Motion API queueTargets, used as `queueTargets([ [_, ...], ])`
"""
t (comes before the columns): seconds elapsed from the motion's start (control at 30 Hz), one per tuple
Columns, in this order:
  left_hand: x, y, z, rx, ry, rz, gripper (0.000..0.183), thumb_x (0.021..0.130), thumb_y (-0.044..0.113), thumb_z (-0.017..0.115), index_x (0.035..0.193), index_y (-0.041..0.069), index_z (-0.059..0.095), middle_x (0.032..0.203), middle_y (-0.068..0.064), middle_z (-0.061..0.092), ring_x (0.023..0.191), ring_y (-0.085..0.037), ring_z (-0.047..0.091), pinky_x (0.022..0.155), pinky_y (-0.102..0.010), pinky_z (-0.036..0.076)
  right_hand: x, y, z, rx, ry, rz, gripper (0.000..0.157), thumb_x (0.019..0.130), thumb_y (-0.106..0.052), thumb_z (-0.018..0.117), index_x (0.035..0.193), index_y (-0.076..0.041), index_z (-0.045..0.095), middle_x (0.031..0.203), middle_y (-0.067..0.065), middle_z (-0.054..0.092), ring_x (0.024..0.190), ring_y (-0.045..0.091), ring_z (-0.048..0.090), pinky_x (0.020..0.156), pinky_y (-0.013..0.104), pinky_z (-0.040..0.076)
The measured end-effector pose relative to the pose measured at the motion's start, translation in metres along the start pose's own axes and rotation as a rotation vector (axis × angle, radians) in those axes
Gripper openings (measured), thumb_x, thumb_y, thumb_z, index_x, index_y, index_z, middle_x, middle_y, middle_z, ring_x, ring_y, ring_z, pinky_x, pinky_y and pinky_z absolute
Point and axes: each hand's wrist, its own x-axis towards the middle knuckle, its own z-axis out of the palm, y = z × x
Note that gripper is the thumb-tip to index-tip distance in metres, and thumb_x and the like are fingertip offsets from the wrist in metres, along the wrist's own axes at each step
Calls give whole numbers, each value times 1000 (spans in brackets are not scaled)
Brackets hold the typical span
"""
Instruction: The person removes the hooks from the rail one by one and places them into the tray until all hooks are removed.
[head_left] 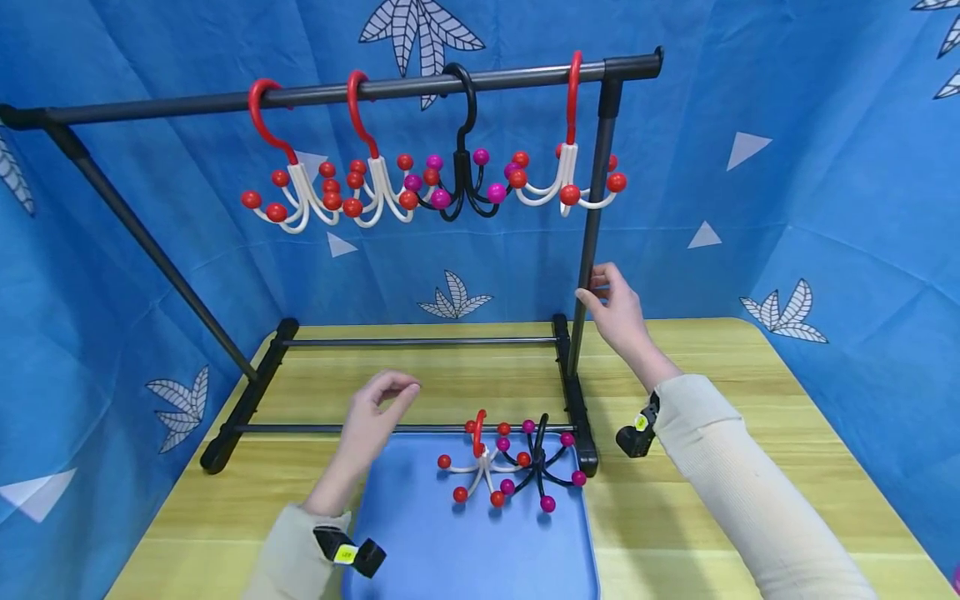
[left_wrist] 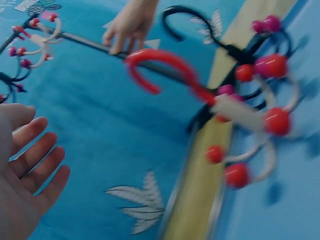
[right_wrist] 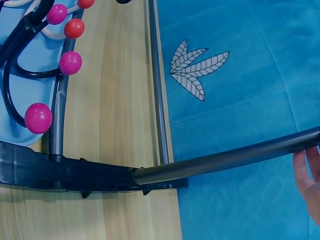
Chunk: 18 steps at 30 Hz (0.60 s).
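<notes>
My right hand holds the right upright post of a dark metal rack, thumb in front and fingers behind. The right wrist view catches only its fingers against the post. Over the tray's far left corner hovers my left hand, fingers loosely bent and nothing in them; its palm shows in the left wrist view. On the blue tray sit two multi-arm hook hangers with ball tips: a white one with a red hook and a black one with magenta balls.
From the rack's top bar hang three white hangers with red hooks, one near the right end, and a black hanger among them. The rack's feet stand on a wooden table. Blue patterned cloth surrounds the table.
</notes>
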Motion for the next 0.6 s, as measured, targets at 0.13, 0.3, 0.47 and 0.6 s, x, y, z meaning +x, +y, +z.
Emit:
queueTargets([
  [0.13, 18, 12, -26, 7, 62, 53, 17, 89, 20, 58, 94, 5, 66, 93, -3, 63, 88, -4, 56, 82, -21, 45, 0, -1, 0, -16, 1, 2, 35, 92, -28, 53, 119, -10, 42, 117, 14, 51, 108, 32, 53, 85, 48, 45],
  [0.3, 39, 34, -56, 77, 128, 136, 20, 90, 23, 57, 95, 6, 66, 93, -3, 62, 86, -1, 55, 78, -16, 44, 1, -2, -1, -40, 11, 1, 32, 92, -23, 54, 118, -10, 42, 116, 14, 51, 108, 32, 53, 85, 48, 46],
  [0.47, 59, 57, -78, 170, 194, 195, 24, 91, 27, 55, 95, 6, 65, 94, -1, 61, 85, -1, 54, 76, -14, 43, 2, -3, -2, -66, 13, -5, 32, 92, -22, 54, 118, -10, 42, 116, 14, 51, 109, 33, 53, 85, 49, 46],
  [0.6, 71, 73, -91, 212, 249, 181, 27, 90, 30, 55, 97, 6, 65, 95, 0, 62, 86, 0, 54, 77, -14, 41, 1, -4, -2, -81, 7, 4, 32, 92, -21, 54, 119, -10, 42, 116, 14, 51, 108, 32, 53, 85, 49, 46],
])
